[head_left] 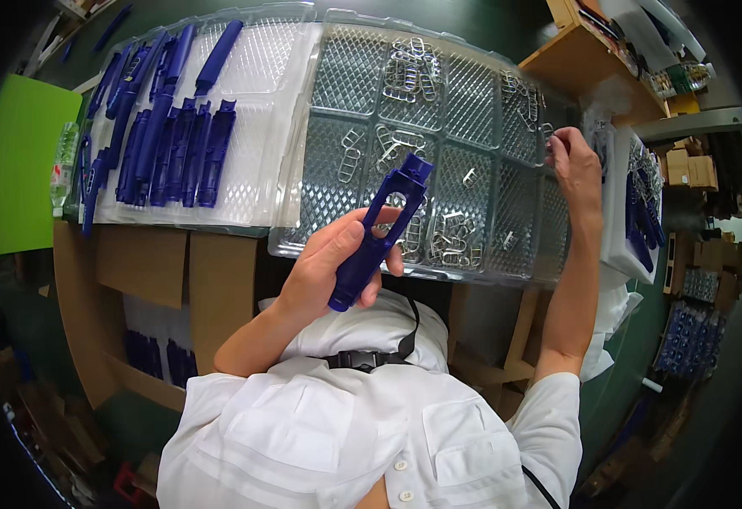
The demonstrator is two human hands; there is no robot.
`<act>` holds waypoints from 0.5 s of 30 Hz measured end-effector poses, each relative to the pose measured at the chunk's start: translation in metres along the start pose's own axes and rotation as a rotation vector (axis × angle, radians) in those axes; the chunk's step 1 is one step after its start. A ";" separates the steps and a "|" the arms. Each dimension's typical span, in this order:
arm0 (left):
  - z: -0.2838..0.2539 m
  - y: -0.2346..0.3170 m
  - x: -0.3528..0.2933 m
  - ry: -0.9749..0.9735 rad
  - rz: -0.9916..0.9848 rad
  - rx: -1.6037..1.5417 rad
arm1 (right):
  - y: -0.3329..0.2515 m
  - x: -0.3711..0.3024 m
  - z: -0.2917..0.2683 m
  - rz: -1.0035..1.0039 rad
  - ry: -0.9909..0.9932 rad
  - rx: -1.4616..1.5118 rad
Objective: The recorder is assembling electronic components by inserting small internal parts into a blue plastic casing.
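Note:
My left hand [318, 265] grips a dark blue plastic housing half [356, 270], long and tilted, with oval openings in its upper part. It is held above the near edge of a clear compartment tray [333, 81] with a diamond-patterned bottom. Out at the tray's right side, my right hand [578, 174] has thumb and fingers pinched together. Silvery bits show by its fingertips, but what it holds is not plain. Small metal frames [412, 69] and other little metal parts [456, 242] lie in several compartments.
To the left, a white tray [256, 64] bears several blue housings [180, 153]. Beside it are a plastic bottle [64, 165] and a green board [19, 161]. Cardboard boxes [146, 263] stand below the table edge. A white box [621, 225] with blue parts is at right.

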State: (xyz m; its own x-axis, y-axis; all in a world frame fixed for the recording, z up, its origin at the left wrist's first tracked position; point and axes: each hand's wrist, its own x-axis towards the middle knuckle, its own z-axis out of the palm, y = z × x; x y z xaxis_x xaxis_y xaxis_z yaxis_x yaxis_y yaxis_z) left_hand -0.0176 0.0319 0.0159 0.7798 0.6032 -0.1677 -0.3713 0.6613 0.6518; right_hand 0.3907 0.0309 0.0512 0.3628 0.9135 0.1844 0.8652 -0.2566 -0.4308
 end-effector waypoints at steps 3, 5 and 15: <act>0.000 0.004 -0.002 -0.027 -0.022 -0.006 | -0.034 -0.030 -0.021 0.213 0.041 0.422; -0.001 0.003 -0.006 -0.051 -0.006 0.057 | -0.087 -0.065 -0.034 0.012 0.014 0.637; 0.019 -0.004 -0.017 -0.098 -0.012 0.218 | -0.172 -0.141 -0.028 -0.309 -0.043 0.763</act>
State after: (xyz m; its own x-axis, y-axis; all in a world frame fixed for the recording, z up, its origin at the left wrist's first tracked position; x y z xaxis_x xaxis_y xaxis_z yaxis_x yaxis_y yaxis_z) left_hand -0.0197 0.0105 0.0302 0.8329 0.5422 -0.1109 -0.2521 0.5500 0.7962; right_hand 0.2005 -0.0623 0.1245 0.1195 0.9230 0.3658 0.4446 0.2797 -0.8509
